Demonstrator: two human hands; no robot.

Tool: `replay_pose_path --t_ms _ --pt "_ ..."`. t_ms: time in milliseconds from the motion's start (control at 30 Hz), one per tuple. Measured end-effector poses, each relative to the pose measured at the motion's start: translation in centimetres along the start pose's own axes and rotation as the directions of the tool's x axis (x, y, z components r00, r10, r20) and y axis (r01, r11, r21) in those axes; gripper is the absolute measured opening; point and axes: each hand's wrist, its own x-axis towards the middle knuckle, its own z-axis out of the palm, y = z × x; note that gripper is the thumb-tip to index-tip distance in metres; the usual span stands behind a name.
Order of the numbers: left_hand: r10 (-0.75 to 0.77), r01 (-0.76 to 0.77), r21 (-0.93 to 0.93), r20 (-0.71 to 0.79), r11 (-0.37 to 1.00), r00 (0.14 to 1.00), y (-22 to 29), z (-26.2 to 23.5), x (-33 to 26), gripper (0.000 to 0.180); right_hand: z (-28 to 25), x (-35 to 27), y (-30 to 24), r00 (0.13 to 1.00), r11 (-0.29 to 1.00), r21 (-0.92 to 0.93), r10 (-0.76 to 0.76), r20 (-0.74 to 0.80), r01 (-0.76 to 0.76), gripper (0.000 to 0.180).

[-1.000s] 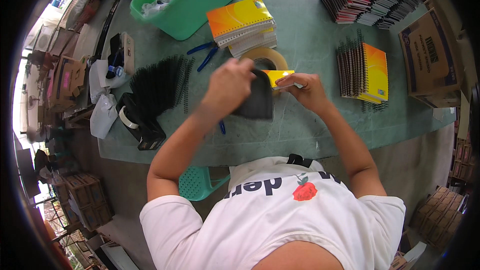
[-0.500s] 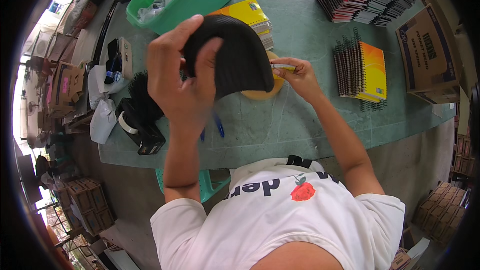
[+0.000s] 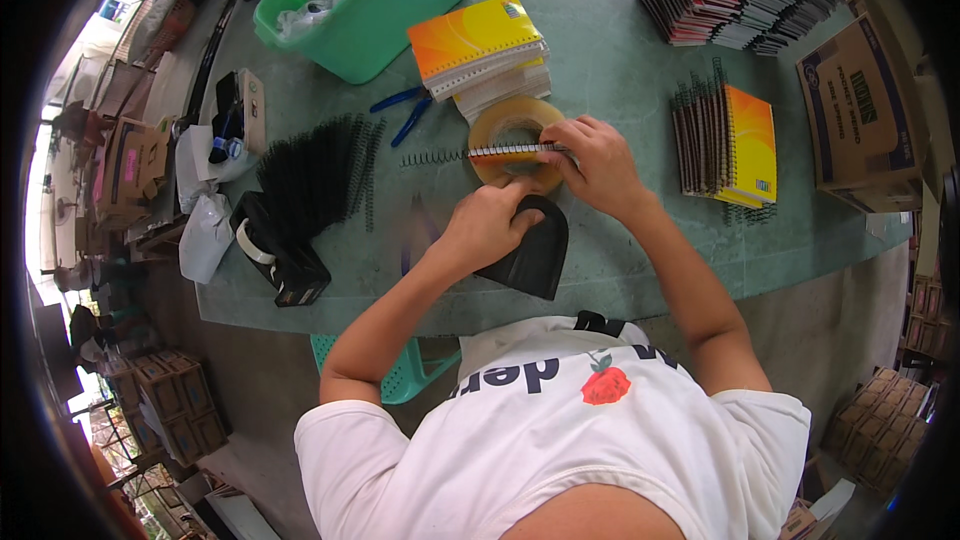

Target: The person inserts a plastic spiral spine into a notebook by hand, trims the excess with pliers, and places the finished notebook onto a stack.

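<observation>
My right hand (image 3: 600, 168) pinches the right end of a small notebook (image 3: 505, 150), seen spine-on with its row of punched holes. A black spiral wire (image 3: 430, 157) runs along this spine and sticks out past its left end. Just below, my left hand (image 3: 487, 225) is closed on a curved black pad (image 3: 540, 252), its fingertips close to the notebook's lower side. Beneath the notebook lies a wide roll of clear tape (image 3: 485, 128). The notebook's covers are mostly hidden at this angle.
Yellow-orange notebooks (image 3: 475, 35) are stacked behind the tape, with blue-handled pliers (image 3: 408, 115) beside them. Black spiral wires (image 3: 315, 170) lie left, near a black tape dispenser (image 3: 280, 260). Spiral-bound notebooks (image 3: 750, 145) and a cardboard box (image 3: 860, 115) stand right; a green bin (image 3: 375, 30) sits behind.
My left hand has come down and right with the black pad, from raised to beside the notebook. The notebook has turned spine-on, and its spiral wire now shows. My right hand has shifted slightly.
</observation>
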Motion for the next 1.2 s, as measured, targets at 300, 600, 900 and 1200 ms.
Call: replay_pose_path --t_ms 300,600,900,1200 --pt "-0.004 0.0 -0.059 -0.066 0.998 0.998 -0.5 0.1 1.2 0.032 -0.1 0.2 0.7 1.0 0.995 0.092 -0.028 -0.013 0.029 0.017" --pt "0.172 -0.107 0.142 -0.605 0.984 0.777 3.0 -4.2 1.4 0.03 0.4 -2.2 3.3 0.891 0.387 0.853 0.419 0.175 -0.35 0.017" --pt "0.222 -0.172 0.142 -0.692 0.975 0.687 3.9 -3.4 2.6 0.031 1.0 -2.6 3.0 0.931 0.425 0.87 0.351 0.096 -0.249 0.017" --pt "0.173 -0.105 0.214 -0.329 0.971 0.928 3.2 -1.7 2.5 0.031 0.6 -2.8 2.7 0.935 0.488 0.821 0.323 0.144 -0.296 0.022"
